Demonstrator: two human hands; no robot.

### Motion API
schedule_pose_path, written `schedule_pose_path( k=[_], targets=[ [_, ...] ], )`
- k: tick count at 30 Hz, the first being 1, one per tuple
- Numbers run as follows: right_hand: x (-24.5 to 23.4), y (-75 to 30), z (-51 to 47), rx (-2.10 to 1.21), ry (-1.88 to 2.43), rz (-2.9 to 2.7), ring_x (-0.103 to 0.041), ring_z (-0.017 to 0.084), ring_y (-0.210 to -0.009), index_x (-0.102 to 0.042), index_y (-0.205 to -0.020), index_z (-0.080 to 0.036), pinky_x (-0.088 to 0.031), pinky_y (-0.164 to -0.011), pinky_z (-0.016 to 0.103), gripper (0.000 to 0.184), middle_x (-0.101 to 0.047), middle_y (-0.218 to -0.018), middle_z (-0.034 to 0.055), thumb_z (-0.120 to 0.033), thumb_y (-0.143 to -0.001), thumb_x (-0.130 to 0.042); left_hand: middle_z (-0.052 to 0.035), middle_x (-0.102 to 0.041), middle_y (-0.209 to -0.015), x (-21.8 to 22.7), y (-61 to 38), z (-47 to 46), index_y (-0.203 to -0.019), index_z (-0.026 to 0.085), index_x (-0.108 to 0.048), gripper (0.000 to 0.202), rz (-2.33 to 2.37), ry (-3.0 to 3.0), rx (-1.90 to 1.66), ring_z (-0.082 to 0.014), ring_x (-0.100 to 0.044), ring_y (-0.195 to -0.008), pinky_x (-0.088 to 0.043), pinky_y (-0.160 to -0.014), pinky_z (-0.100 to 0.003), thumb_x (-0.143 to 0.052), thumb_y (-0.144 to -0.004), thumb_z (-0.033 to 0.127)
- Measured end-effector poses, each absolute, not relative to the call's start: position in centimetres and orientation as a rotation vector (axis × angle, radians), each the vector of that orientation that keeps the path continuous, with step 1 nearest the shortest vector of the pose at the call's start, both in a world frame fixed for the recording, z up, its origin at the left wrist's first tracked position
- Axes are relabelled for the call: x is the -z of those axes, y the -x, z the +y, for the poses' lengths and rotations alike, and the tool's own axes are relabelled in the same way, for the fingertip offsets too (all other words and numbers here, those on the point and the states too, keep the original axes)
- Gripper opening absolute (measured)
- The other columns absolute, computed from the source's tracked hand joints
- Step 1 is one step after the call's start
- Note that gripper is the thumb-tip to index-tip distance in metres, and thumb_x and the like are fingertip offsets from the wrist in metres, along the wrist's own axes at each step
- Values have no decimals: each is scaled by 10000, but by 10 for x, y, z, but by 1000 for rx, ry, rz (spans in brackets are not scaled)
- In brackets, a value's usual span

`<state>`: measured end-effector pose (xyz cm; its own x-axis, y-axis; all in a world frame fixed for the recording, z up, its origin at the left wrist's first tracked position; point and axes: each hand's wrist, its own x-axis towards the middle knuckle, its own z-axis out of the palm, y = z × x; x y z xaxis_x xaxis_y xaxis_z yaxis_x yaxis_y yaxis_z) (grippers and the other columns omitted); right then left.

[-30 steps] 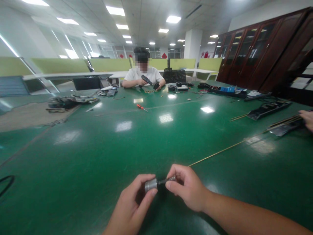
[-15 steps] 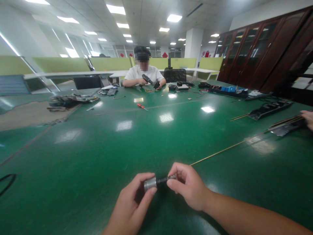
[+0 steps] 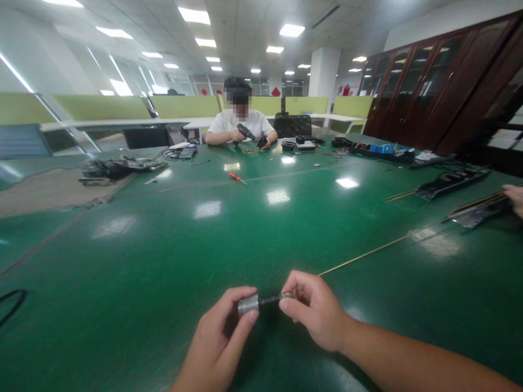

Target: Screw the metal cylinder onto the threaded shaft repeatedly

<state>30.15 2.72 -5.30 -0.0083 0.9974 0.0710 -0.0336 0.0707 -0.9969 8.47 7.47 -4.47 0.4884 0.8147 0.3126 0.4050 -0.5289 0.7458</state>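
In the head view, over a glossy green tabletop [image 3: 196, 245], the left hand [image 3: 220, 335] pinched a silver metal cylinder [image 3: 248, 305] between thumb and fingers, while the right hand [image 3: 318, 307] was clamped on a small metal end piece [image 3: 286, 295]. A dark shaft [image 3: 269, 300] joined the two. Gripping opposite ends seemed to steady both and leave the shaft uncovered. The cylinder lay within the left grip; the shaft bridged the gap rightward to the end piece, partly hidden by right-hand fingers.
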Motion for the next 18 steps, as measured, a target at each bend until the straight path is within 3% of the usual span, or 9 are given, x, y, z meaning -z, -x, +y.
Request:
schedule_pose_path(
  k=[18],
  targets=[
    [52, -299, 26, -1159, 1101, -1189, -470, 118, -552, -563, -794, -178, -342, -542, 246, 166, -518, -629, -38, -288, -830, -683, -58, -704, -987, 47, -83, 74, -1194, 228, -592, 280, 1050, -2027, -843, -215, -693, -867, -541, -768, -271, -510, -1008, 420]
  ],
)
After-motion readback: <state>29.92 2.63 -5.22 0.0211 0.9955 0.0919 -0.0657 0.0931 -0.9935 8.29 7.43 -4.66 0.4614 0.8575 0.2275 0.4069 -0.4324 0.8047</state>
